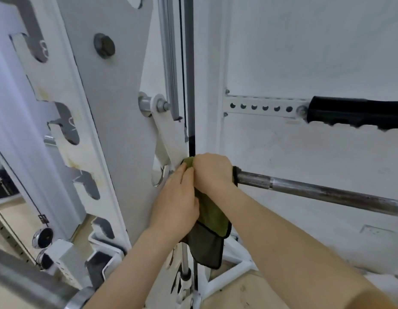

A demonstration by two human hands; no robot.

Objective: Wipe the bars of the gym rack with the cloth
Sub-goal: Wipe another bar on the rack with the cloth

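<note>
We wrap the soft, limp cloth [210, 210] around the rigid steel bar [316, 192] at its 9 o'clock end. Right hand [212, 171] clamps it; left hand [178, 197] pinches its fold.

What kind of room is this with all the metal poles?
Most likely a gym. A white steel rack upright with notched hook slots stands at left, a long grey metal barbell bar runs across, and a black foam-padded handle juts from the white wall.
</note>
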